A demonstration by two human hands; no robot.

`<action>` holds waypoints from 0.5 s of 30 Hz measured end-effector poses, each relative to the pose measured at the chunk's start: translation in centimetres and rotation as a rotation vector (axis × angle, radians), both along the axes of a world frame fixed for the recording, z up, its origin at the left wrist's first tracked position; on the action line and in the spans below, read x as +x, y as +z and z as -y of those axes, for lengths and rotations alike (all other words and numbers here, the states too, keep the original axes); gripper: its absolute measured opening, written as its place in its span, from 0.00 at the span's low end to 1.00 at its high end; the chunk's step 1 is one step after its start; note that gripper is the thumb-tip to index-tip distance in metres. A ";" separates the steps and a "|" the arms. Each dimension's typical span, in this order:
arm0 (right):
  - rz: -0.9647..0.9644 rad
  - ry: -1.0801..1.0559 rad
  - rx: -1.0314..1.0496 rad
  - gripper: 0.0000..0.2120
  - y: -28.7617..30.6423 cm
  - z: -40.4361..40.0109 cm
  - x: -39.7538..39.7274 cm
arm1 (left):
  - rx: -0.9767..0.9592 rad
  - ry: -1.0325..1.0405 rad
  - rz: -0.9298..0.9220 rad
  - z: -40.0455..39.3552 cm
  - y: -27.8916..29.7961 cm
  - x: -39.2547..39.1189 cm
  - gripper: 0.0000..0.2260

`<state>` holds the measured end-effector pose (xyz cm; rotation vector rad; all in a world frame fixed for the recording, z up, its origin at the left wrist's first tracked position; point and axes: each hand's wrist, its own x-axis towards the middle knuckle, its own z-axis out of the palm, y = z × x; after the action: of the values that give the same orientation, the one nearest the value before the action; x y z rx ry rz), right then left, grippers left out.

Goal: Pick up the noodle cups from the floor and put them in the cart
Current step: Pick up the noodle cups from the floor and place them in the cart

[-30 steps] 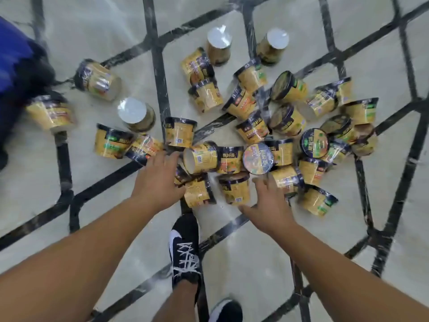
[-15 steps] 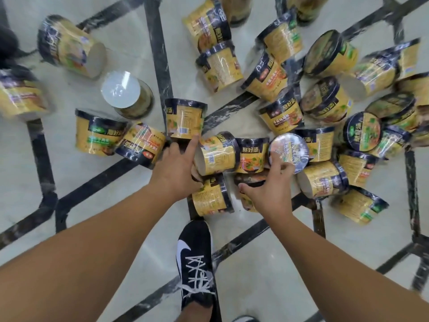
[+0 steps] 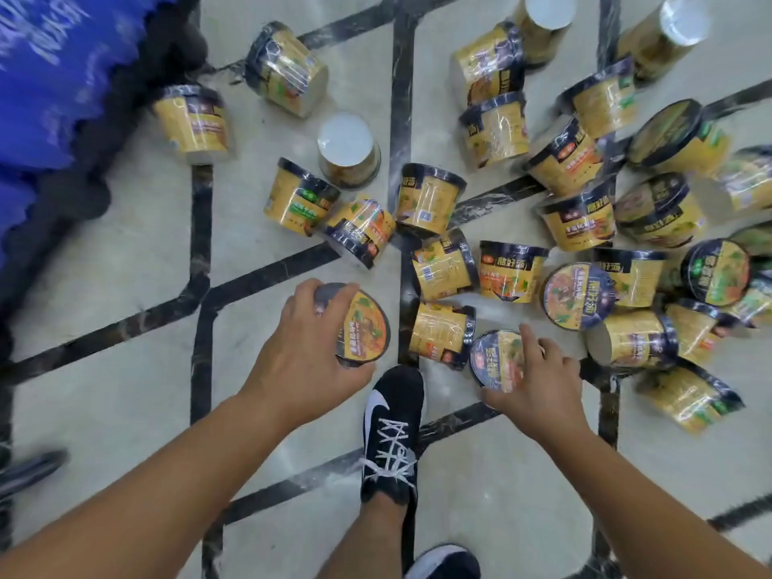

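Observation:
Several yellow noodle cups with dark rims lie scattered over the pale floor, most of them in a pile [image 3: 585, 227] at centre and right. My left hand [image 3: 305, 348] grips one noodle cup [image 3: 363, 325] from the side, its lid facing up at me, just above the floor. My right hand [image 3: 539, 382] grips a second noodle cup [image 3: 497, 359], also lid up, next to a cup lying on its side [image 3: 440, 332]. No cart is in view.
My black shoe [image 3: 390, 436] stands between my arms, with another shoe [image 3: 443, 564] at the bottom edge. A blue and black object [image 3: 54, 98] fills the top left corner. A dark shoe [image 3: 29, 470] shows at the left edge. The floor [image 3: 108, 411] has black inlaid lines.
Both hands reached into the pile, closed on one cup each and have drawn back toward me, lifting the cups. The view has shifted right and closer to the floor.

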<state>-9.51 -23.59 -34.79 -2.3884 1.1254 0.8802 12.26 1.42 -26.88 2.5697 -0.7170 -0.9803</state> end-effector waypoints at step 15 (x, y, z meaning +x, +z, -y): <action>0.462 0.657 0.137 0.52 41.3 -18.0 8.3 | -0.241 0.528 0.263 -21.2 41.7 -11.9 0.44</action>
<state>-1.19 -5.60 6.48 -2.6702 0.0970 0.4996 0.36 22.58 14.79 2.4910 -0.1706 -0.3717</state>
